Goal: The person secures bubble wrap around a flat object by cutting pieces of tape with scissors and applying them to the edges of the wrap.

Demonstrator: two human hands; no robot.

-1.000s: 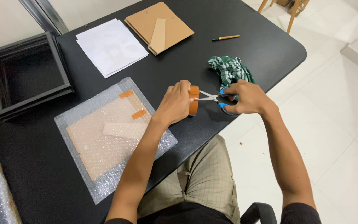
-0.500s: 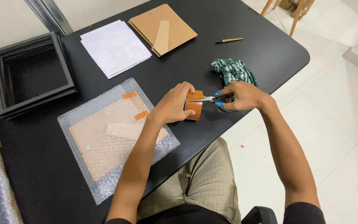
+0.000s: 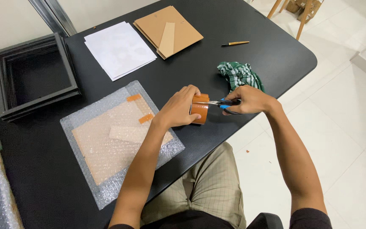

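Pale floor tiles surround a black table [image 3: 250, 25] with rounded corners, at which a person sits in khaki trousers. Well off to the far left of the fingers, a stack of black picture frames [image 3: 34, 76] lies against the wall side. Just left of the left fingers lies a flat board wrapped in bubble wrap [image 3: 115, 140], its flap held down by two short orange tape tabs, so the wrap stays folded. Farther away from the fingers, toward the table's far edge, lie a sheaf of white paper [image 3: 119, 48] and a pile of brown cardboard sheets [image 3: 168, 29], both well apart from the hands. Just beyond the right fingers a crumpled green checked cloth [image 3: 239, 75] rests, and farther back a thin pencil-like stick [image 3: 235, 43].

The left hand [image 3: 178, 108] curls around a roll of brown packing tape [image 3: 200, 111], fingers wrapped over its top, apparently steadying it on edge above the table. The right hand [image 3: 248, 99] is closed through the blue handles of a pair of scissors [image 3: 219, 103], whose blades point left and meet the roll's top, seemingly where a strip is held taut for cutting. How far the blades gape cannot be told.
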